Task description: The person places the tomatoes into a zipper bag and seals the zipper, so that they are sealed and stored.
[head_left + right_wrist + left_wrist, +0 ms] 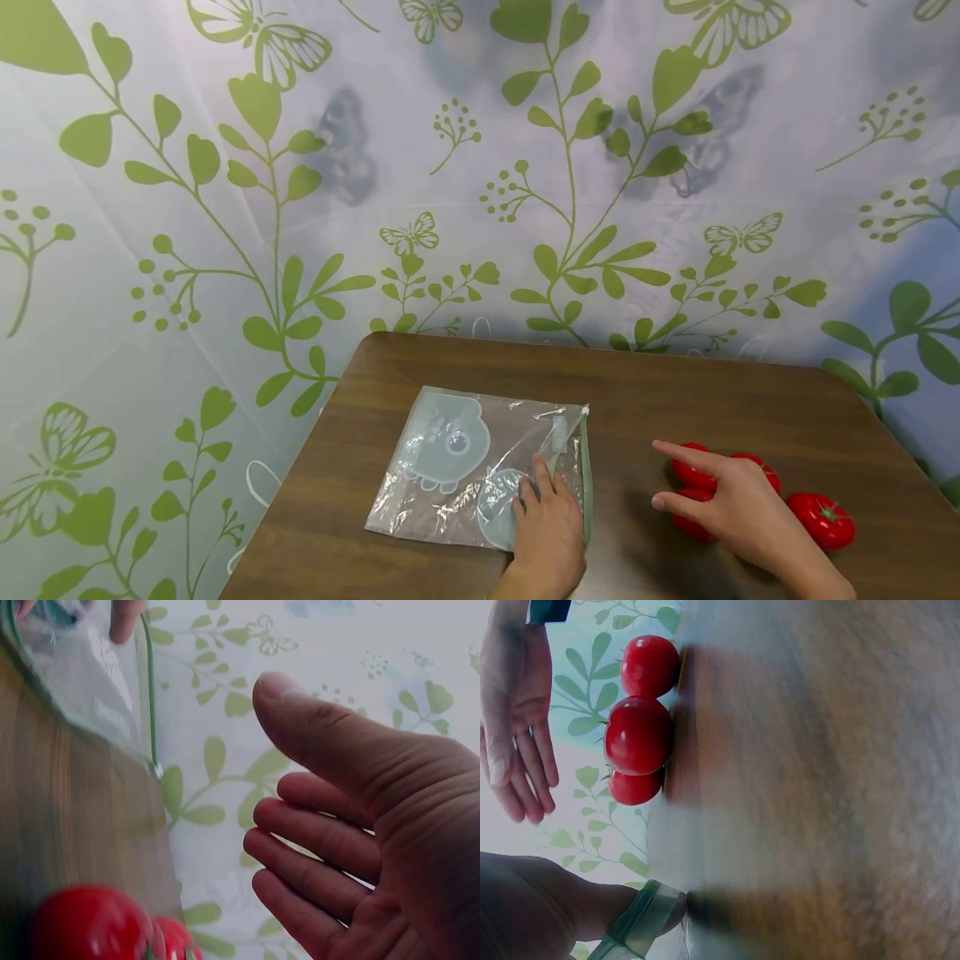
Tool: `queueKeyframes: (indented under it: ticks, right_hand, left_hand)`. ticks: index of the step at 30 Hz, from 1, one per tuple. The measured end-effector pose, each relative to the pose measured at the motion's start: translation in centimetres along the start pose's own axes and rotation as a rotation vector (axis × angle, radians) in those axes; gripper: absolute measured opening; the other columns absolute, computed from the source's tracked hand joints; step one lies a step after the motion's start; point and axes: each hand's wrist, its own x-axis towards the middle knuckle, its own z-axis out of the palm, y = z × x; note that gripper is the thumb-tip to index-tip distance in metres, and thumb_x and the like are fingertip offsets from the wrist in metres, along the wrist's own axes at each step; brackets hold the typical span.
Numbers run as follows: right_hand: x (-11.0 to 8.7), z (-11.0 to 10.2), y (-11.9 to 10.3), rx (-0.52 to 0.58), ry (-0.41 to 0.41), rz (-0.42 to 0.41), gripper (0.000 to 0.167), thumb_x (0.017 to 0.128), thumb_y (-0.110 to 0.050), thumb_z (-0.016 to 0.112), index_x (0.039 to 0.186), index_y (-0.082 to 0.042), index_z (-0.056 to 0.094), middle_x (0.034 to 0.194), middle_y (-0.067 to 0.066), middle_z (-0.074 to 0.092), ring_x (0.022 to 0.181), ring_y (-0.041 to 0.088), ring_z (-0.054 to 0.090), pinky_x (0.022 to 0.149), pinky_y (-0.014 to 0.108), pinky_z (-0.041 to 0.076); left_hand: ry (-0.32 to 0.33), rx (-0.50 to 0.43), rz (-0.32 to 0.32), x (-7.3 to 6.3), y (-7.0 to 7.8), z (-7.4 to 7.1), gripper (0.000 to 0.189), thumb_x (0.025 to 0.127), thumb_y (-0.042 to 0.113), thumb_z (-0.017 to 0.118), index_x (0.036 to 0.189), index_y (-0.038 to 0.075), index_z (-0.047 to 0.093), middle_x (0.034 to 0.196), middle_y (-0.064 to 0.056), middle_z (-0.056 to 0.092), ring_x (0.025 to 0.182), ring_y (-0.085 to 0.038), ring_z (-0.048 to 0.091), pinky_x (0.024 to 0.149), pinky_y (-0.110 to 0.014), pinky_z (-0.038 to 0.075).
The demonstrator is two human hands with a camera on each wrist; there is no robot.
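Observation:
A clear plastic zip bag [517, 417] with a pale blue cartoon print lies flat on the table, its green zip edge to the right. My left hand [543, 533] holds the bag near that edge, fingers over the top film. In the left wrist view the green strip [641, 919] crosses the thumb, and the right wrist view shows the mouth parted. My right hand [738, 504] hovers with thumb and fingers spread, holding nothing. Below and around it sit several shiny red tomatoes, one partly covered tomato [690, 479] at its left and another tomato [821, 521] to its right.
The brown wooden table [622, 383] has rounded far corners. Behind it hangs a pale curtain [450, 250] printed with green leaves and butterflies. A white loop of cord [258, 483] shows beside the table's left edge.

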Motion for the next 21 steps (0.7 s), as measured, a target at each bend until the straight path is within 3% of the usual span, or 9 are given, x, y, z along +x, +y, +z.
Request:
queueKeyframes:
  ticks: [2,4,7,10,11,13,16,20,21]
  right_hand:
    - [-0.5,-0.4,0.6,-0.021,-0.010,0.016,0.071,0.085,-0.050,0.093,0.147,-0.025,0.071,0.058,-0.017,0.049,0.055,-0.001,0.026,0.060,0.024,0.039]
    - [-0.9,-0.8,1.2,-0.037,-0.015,0.041,0.072,0.084,-0.051,0.093,0.147,-0.024,0.072,0.066,-0.016,0.063,0.062,0.002,0.047,0.064,0.026,0.047]
    - [-1.5,-1.4,2.1,-0.044,-0.032,0.078,0.072,0.083,-0.054,0.093,0.144,-0.022,0.074,0.102,0.002,0.083,0.091,0.021,0.073,0.074,0.035,0.059]
    - [-2.1,-1.7,2.8,-0.010,-0.024,0.107,0.070,0.082,-0.052,0.094,0.142,-0.020,0.075,0.130,0.016,0.079,0.112,0.039,0.075,0.077,0.035,0.062]
    - [-2.3,-1.8,3.1,0.003,-0.024,0.117,0.069,0.084,-0.050,0.094,0.143,-0.021,0.075,0.133,0.019,0.077,0.110,0.033,0.076,0.073,0.033,0.061]
    - [-2.7,-2.0,3.6,0.032,-0.016,0.138,0.067,0.085,-0.046,0.094,0.144,-0.021,0.073,0.134,0.021,0.076,0.081,0.020,0.073,0.063,0.027,0.054]
    - [-3.0,-2.5,4.4,0.047,-0.010,0.169,0.068,0.088,-0.043,0.092,0.148,-0.020,0.070,0.132,0.023,0.076,0.062,0.007,0.047,0.056,0.026,0.040]
    - [-3.2,-3.4,5.5,0.022,-0.008,0.189,0.071,0.090,-0.045,0.090,0.151,-0.016,0.067,0.135,0.026,0.074,0.087,0.026,0.070,0.062,0.025,0.045]
    - [-3.3,-3.6,5.8,0.019,-0.015,0.201,0.072,0.091,-0.047,0.089,0.151,-0.014,0.066,0.135,0.027,0.074,0.084,0.030,0.069,0.061,0.025,0.045]
  left_hand:
    - [0.003,-0.001,0.004,0.0,0.0,0.1,0.096,0.062,0.023,0.104,0.146,-0.001,0.065,0.162,-0.026,0.052,0.134,-0.047,0.065,0.101,-0.056,0.060]
    - [0.003,0.002,0.008,0.0,0.0,0.2,0.097,0.061,0.024,0.105,0.146,-0.001,0.065,0.162,-0.026,0.052,0.133,-0.047,0.065,0.101,-0.056,0.060]
    - [-0.004,0.001,0.011,0.0,0.0,0.3,0.098,0.060,0.025,0.105,0.146,-0.001,0.065,0.162,-0.027,0.051,0.134,-0.048,0.065,0.101,-0.056,0.060]
    - [-0.010,0.000,0.016,0.0,-0.1,0.2,0.098,0.061,0.026,0.105,0.146,-0.001,0.065,0.162,-0.027,0.051,0.134,-0.048,0.065,0.101,-0.056,0.060]
    - [-0.011,-0.001,0.018,0.0,-0.1,0.2,0.098,0.061,0.026,0.105,0.146,-0.001,0.065,0.162,-0.028,0.051,0.133,-0.049,0.065,0.101,-0.056,0.060]
    - [-0.013,-0.002,0.022,0.0,-0.1,0.1,0.098,0.062,0.026,0.105,0.147,-0.002,0.064,0.163,-0.028,0.051,0.133,-0.049,0.065,0.100,-0.056,0.061]
    - [-0.013,-0.003,0.025,0.0,-0.1,0.1,0.098,0.062,0.027,0.105,0.146,-0.002,0.064,0.162,-0.028,0.050,0.133,-0.049,0.065,0.100,-0.056,0.061]
    - [-0.009,0.001,0.022,0.0,-0.1,0.1,0.099,0.061,0.027,0.106,0.146,-0.002,0.065,0.162,-0.028,0.051,0.132,-0.049,0.066,0.100,-0.056,0.061]
    - [-0.009,0.000,0.021,0.0,-0.1,0.1,0.099,0.061,0.027,0.106,0.146,-0.002,0.065,0.162,-0.028,0.051,0.132,-0.049,0.066,0.100,-0.056,0.061]
